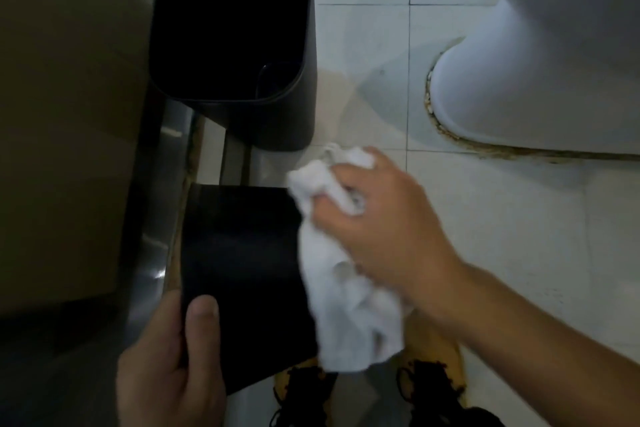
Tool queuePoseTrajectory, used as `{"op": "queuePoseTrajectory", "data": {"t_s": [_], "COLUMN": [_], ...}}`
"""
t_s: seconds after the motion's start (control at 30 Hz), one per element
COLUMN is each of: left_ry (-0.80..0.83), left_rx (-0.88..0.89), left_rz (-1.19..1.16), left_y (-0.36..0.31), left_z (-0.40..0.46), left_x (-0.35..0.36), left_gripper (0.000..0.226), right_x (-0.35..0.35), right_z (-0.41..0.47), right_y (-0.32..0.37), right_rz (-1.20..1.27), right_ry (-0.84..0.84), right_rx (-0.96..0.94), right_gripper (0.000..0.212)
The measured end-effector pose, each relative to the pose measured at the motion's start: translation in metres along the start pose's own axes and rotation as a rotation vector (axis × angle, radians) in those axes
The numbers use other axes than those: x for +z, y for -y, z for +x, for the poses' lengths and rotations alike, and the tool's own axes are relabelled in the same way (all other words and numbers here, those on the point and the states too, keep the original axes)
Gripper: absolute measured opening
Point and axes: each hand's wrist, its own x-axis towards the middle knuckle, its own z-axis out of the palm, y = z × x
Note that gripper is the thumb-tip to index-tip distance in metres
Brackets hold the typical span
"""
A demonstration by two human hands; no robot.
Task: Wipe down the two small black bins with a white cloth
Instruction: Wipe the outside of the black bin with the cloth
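At nine o'clock a brown wall (65, 114) fills the left side, with a metal strip (152, 236) running along its foot. At seven o'clock the left hand (169, 367) grips the near bin (242, 270), thumb laid flat on its upper face and fingers hidden beneath it; this bin is held tilted, lifted off the floor, its dark side turned up toward the camera. At twelve o'clock the far bin (235, 45) stands upright on the floor (502, 236), its open mouth showing a dark inside, apart from the near bin. Just right of centre the cloth (343, 288) is bunched and hangs down along the right edge of the near bin, touching it. At three o'clock the right hand (381, 218) clutches the top of the cloth, fingers curled round the wad. At six o'clock, under the cloth, lie shoes (433, 378) with black laces. At one to two o'clock the white toilet base (536, 80) meets the pale tiled floor, with a stained seam along its foot.
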Motion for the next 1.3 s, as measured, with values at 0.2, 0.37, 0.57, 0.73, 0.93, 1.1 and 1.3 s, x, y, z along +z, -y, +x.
{"op": "queuePoseTrajectory", "data": {"t_s": [0.2,0.37,0.57,0.73,0.93,1.1,1.3], "left_ry": [0.04,0.047,0.025,0.019,0.101,0.15,0.2], "left_rx": [0.082,0.072,0.001,0.004,-0.14,-0.181,-0.085], "left_rz": [-0.019,-0.03,-0.019,0.039,-0.116,-0.251,-0.225], "left_y": [-0.003,-0.008,-0.002,0.0,-0.005,-0.02,-0.016], "left_z": [0.007,0.012,0.01,0.002,-0.004,0.017,0.023], "left_x": [-0.001,-0.001,-0.001,0.0,-0.008,-0.008,-0.01], "left_gripper": [0.032,0.024,0.029,0.03,0.04,0.036,0.021], "right_x": [-0.051,-0.075,-0.04,-0.004,-0.052,-0.054,-0.019], "right_z": [-0.015,-0.015,-0.03,-0.034,-0.021,-0.036,-0.042], "right_y": [-0.097,-0.101,-0.014,-0.007,-0.094,-0.071,0.007], "right_rz": [-0.306,-0.314,0.136,0.026,-0.283,-0.157,0.182], "right_ry": [-0.008,-0.125,-0.046,-0.067,-0.032,-0.122,0.021], "right_rx": [0.253,0.293,0.091,0.011,0.265,0.218,-0.096], "right_gripper": [0.021,0.025,0.031,0.03,0.021,0.008,0.035]}}
